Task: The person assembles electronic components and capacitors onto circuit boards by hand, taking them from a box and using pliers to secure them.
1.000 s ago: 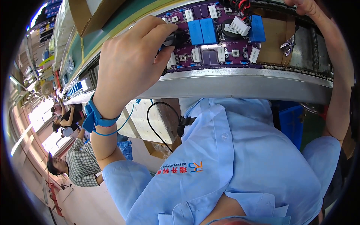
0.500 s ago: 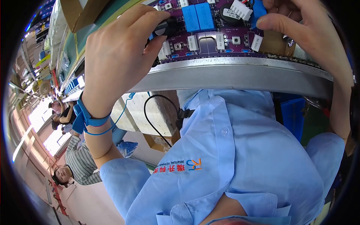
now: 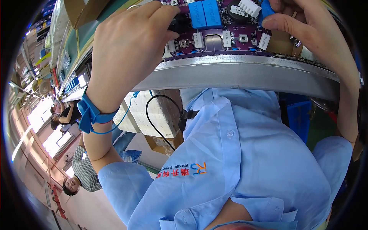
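Observation:
A purple circuit board (image 3: 248, 32) lies at the bench's near edge, with two blue block capacitors (image 3: 205, 15) standing on it. My left hand (image 3: 128, 50) reaches over the board's left part. Its thumb and forefinger close on a black rounded part (image 3: 176, 25), mostly hidden by the fingers. At the right, my right hand (image 3: 312, 32) has curled fingers and its thumb against a blue component (image 3: 265, 11); what the fingers grip is hidden. Beside that component are a white plug connector (image 3: 250, 7) and a round black component (image 3: 236, 13). White rectangular resistors (image 3: 197, 40) line the near side.
A metal rail (image 3: 237, 73) runs along the bench front, below the board. A blue wrist strap (image 3: 92, 113) with its cord circles my left wrist. Brown cardboard (image 3: 281, 46) shows by my right hand. Below stand a white foam box (image 3: 155, 113) and a blue bin (image 3: 299, 120). People are at far left.
My left hand has shifted slightly away from me and to the right, covering more of the black part. My right hand stays almost still. A person in the background has moved.

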{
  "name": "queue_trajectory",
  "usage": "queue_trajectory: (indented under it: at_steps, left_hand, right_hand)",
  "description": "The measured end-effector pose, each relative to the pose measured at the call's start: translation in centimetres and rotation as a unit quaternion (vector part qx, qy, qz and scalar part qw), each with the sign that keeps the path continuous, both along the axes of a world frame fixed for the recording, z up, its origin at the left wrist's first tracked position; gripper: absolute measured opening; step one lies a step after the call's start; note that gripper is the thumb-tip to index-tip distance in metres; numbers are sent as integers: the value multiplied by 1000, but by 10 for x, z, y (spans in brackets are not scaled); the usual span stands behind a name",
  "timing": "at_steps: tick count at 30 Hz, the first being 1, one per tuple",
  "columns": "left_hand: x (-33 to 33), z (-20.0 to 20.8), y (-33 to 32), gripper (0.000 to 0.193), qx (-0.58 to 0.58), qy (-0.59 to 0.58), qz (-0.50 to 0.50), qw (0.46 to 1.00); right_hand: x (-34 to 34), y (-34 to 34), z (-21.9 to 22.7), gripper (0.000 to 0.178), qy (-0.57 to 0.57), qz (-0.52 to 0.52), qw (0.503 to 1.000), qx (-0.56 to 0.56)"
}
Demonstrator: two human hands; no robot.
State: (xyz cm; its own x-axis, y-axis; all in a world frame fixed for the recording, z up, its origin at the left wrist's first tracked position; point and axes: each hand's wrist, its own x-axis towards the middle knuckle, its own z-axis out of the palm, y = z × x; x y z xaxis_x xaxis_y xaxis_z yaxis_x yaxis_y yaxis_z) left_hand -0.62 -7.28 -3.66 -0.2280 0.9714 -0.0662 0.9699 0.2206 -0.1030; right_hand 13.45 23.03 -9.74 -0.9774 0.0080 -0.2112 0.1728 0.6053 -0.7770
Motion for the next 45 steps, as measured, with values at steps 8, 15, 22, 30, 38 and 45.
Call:
queue_trajectory:
  at_steps: [8, 15, 22, 30, 38, 45]
  left_hand:
    - [5, 7, 6, 27, -60, 15, 20, 998]
    - [6, 15, 9, 22, -104, -51, 82, 990]
    - [3, -2, 29, 32, 58, -19, -21, 998]
    - [38, -22, 103, 29, 138, -65, -55, 987]
    - [40, -27, 144, 37, 240, -131, -90, 958]
    - [14, -21, 104, 36, 407, -162, -2, 899]
  right_hand:
    - [-34, -56, 37, 24, -40, 57, 998, 6]
    - [-37, -68, 39, 31, -81, 29, 996, 11]
    - [6, -27, 48, 18, 66, 53, 996, -1]
    - [46, -125, 12, 18, 316, 196, 902, 219]
    - [28, -127, 9, 16, 220, 81, 885, 403]
    - [33, -106, 14, 46, 172, 33, 912, 372]
